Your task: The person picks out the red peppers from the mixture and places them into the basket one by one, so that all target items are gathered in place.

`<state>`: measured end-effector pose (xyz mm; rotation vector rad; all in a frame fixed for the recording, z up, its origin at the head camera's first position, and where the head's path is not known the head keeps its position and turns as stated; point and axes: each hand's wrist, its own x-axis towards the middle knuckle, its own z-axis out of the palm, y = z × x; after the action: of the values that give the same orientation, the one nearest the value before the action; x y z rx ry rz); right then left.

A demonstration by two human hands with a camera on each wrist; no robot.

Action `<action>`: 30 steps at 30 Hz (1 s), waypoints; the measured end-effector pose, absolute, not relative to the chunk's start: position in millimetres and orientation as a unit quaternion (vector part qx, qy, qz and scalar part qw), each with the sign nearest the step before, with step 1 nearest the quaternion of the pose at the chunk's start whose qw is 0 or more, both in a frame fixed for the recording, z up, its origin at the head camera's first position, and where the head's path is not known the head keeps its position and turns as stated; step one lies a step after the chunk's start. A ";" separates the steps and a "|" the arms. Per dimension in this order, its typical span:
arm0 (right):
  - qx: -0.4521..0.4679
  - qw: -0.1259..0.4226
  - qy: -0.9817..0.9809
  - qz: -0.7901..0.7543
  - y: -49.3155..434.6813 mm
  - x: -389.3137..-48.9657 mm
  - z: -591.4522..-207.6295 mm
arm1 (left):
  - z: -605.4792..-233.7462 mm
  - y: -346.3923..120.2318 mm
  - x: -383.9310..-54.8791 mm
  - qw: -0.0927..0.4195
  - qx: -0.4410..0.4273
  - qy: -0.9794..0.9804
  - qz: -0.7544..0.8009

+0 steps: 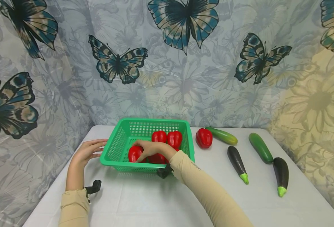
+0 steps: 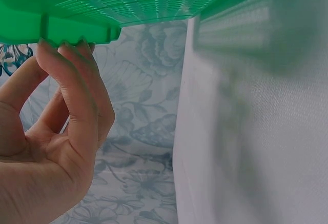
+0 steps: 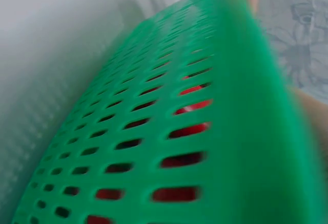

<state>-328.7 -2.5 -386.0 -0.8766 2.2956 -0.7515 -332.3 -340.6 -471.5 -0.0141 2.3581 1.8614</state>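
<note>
A green slotted plastic basket point(image 1: 118, 163) stands on the white table with several red bell peppers point(image 1: 159, 136) inside. My right hand point(image 1: 150, 148) reaches over the near rim and grips a red bell pepper point(image 1: 134, 154) in the left front part of the basket, thumb on the near side. In the right wrist view, the slotted wall point(image 3: 138, 106) hides that hand's fingers. At the basket's left end, my left hand point(image 1: 87, 150) has loosely bent fingers, and its fingertips point(image 2: 45, 47) touch the rim point(image 2: 25, 29) from outside.
Right of the basket lie another red bell pepper point(image 1: 204, 138) and a green cucumber-like vegetable point(image 1: 223, 136). Farther right are a second green one point(image 1: 260, 148) and two dark eggplants, one nearer point(image 1: 236, 161) and one at the right point(image 1: 281, 175). A butterfly-patterned cloth point(image 1: 181, 88) hangs behind the table.
</note>
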 end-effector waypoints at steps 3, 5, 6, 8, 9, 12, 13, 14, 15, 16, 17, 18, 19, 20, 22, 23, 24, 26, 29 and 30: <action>-0.332 0.276 0.859 -0.275 -2.5 -329.6 -388.4 | -470.2 -338.8 -332.1 0.065 -0.011 0.786 0.614; -0.332 0.274 0.860 -0.275 -1.9 -329.5 -388.7 | -476.1 -340.7 -337.6 0.060 -0.031 0.787 0.614; -0.331 0.275 0.860 -0.276 -1.6 -329.5 -388.6 | -479.7 -342.0 -340.7 0.059 -0.038 0.786 0.614; -0.328 0.276 0.859 -0.279 -1.0 -328.7 -387.7 | -485.9 -344.4 -346.2 0.056 -0.055 0.786 0.613; -0.327 0.276 0.859 -0.280 -0.8 -328.3 -387.2 | -488.0 -345.4 -347.8 0.055 -0.057 0.785 0.615; -0.325 0.276 0.859 -0.283 0.0 -327.1 -385.7 | -492.7 -346.8 -351.0 0.054 -0.057 0.783 0.617; -0.326 0.276 0.858 -0.284 0.4 -326.7 -385.3 | -493.5 -346.9 -351.3 0.051 -0.060 0.783 0.618; -0.326 0.275 0.857 -0.289 1.0 -326.4 -384.8 | -494.0 -346.9 -351.5 0.050 -0.063 0.782 0.618; -0.326 0.275 0.855 -0.295 1.8 -326.0 -384.1 | -494.6 -347.0 -351.8 0.049 -0.062 0.783 0.617; -0.326 0.274 0.853 -0.303 2.6 -325.7 -383.4 | -495.2 -347.2 -352.2 0.049 -0.062 0.784 0.616; -0.327 0.273 0.850 -0.311 3.5 -325.4 -382.5 | -495.5 -347.5 -352.4 0.048 -0.061 0.785 0.615; -0.328 0.274 0.846 -0.319 4.4 -325.1 -381.8 | -495.9 -347.8 -352.3 0.048 -0.061 0.784 0.615; -0.330 0.273 0.843 -0.326 5.3 -324.9 -380.9 | -496.2 -348.2 -352.3 0.047 -0.063 0.784 0.616; -0.331 0.272 0.840 -0.332 6.3 -324.7 -380.1 | -496.6 -348.7 -352.5 0.048 -0.063 0.785 0.615; -0.333 0.270 0.837 -0.339 8.6 -324.5 -378.1 | -497.1 -349.3 -352.5 0.048 -0.063 0.784 0.615; -0.334 0.269 0.837 -0.340 9.9 -324.5 -376.8 | -497.4 -349.5 -352.5 0.048 -0.064 0.785 0.614; -0.334 0.266 0.837 -0.342 11.3 -324.6 -375.7 | -497.4 -349.6 -352.4 0.047 -0.064 0.786 0.613; -0.334 0.259 0.837 -0.346 14.9 -324.9 -373.0 | -496.8 -349.1 -351.9 0.047 -0.064 0.786 0.613; -0.334 0.248 0.836 -0.359 21.4 -325.8 -369.3 | -495.3 -348.0 -351.0 0.047 -0.063 0.783 0.617; -0.334 0.243 0.836 -0.362 23.8 -326.1 -368.3 | -495.0 -348.1 -351.0 0.048 -0.061 0.783 0.617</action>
<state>-326.1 23.8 -368.3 -0.9114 2.2840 -0.9883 -351.0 -348.1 -495.0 -0.1866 2.3877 1.8824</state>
